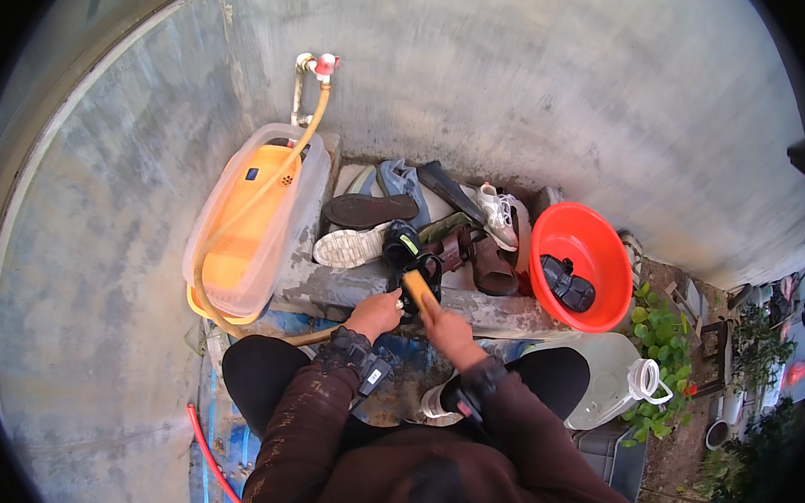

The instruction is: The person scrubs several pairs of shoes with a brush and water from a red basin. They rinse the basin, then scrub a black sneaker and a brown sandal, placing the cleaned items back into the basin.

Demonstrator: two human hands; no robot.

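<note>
My right hand (447,332) is closed around a yellow-handled brush (418,288), its head over a black sandal (433,269) at the front of the concrete ledge. My left hand (376,314) is at the sandal's left side, fingers bent; whether it grips the sandal or the hose end is hard to tell. Just behind lies a black shoe with a yellow-green patch (402,243). Brown sandals (492,267) lie to the right. A pale sole (349,248), a dark-soled shoe (371,210), blue-grey shoes (400,180) and a white sneaker (498,214) lie around them.
A clear plastic tub with an orange basin (244,213) stands left, under a tan hose (263,180) from the wall tap (325,66). At right, a red basin (607,260) holds a black item (567,283). A large clear jug (600,378) is beside my right knee.
</note>
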